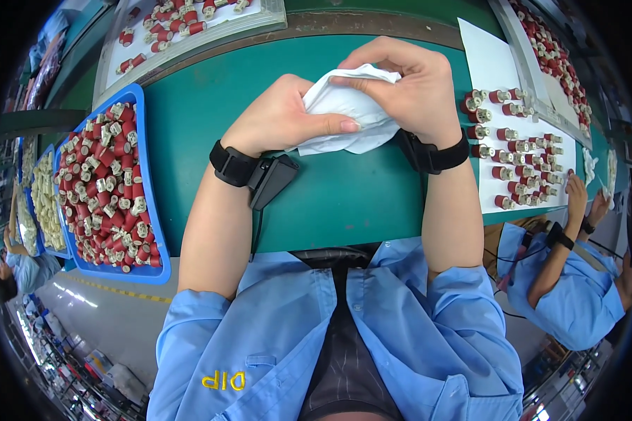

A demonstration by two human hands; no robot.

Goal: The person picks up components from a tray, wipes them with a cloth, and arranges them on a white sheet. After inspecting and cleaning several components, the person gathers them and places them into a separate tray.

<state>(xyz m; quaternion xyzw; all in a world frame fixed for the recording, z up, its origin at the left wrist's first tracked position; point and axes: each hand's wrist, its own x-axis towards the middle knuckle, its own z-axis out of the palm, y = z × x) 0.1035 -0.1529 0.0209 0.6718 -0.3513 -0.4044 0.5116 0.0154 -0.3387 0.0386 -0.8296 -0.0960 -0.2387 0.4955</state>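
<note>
Between my two hands, above the green tabletop (330,203), is a crumpled white cloth (347,105). My left hand (277,112) closes on its left side, thumb lying across the front. Its right and upper edge is pinched by my right hand (420,88), with the thumb over the top fold. Whether anything lies inside the folds is hidden. Left of my forearm stands a blue tray (149,189) heaped with red cylindrical parts with whitish ends (105,189). More such parts (519,146) stand in rows on a white sheet (484,63) at the right.
At the far left, a framed board (235,24) carries scattered red parts. Red parts also fill a long tray (558,63) at the far right. A co-worker's hand (576,193) reaches in at the right edge. Pale pieces fill another blue tray (48,200) beyond the left one.
</note>
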